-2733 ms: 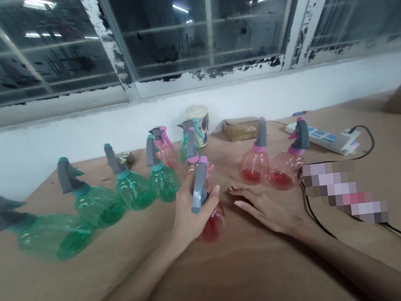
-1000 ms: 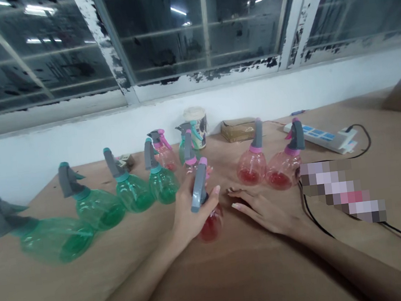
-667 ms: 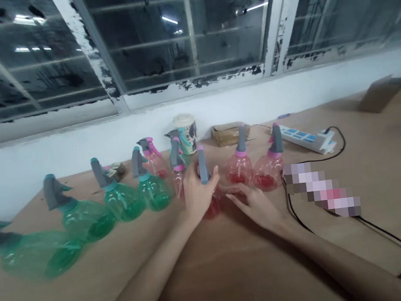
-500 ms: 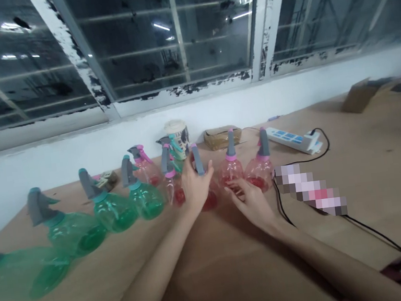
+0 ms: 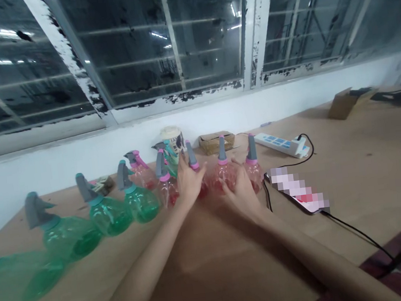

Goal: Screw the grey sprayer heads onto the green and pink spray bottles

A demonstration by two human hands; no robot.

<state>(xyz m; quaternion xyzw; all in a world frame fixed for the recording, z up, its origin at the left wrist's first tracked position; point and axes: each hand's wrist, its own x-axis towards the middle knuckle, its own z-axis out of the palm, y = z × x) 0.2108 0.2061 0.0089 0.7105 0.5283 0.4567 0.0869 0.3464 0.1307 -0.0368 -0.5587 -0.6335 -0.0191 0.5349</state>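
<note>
My left hand (image 5: pixel 189 180) is curved around a pink spray bottle (image 5: pixel 202 189) with a grey head, thumb on its right side. My right hand (image 5: pixel 243 191) closes around another pink spray bottle (image 5: pixel 222 169), thumb at the front and fingers on the right side. Both bottles stand upright and hold a little red liquid. Right of my right hand is a further pink bottle (image 5: pixel 253 166); left of my left hand is one more (image 5: pixel 168 188). A row of green spray bottles (image 5: pixel 142 203) with teal collars runs to the left.
At the wall are a paper cup (image 5: pixel 173 136), a brown cardboard package (image 5: pixel 216 142) and a white power strip (image 5: pixel 282 144). A phone (image 5: pixel 295 190) with a black cable lies at right. An open cardboard box (image 5: pixel 342 105) stands far right. Behind the table is a barred window.
My right hand has moved from in front of its pink bottle to around it. My left hand stays at its bottle. The view has shifted slightly.
</note>
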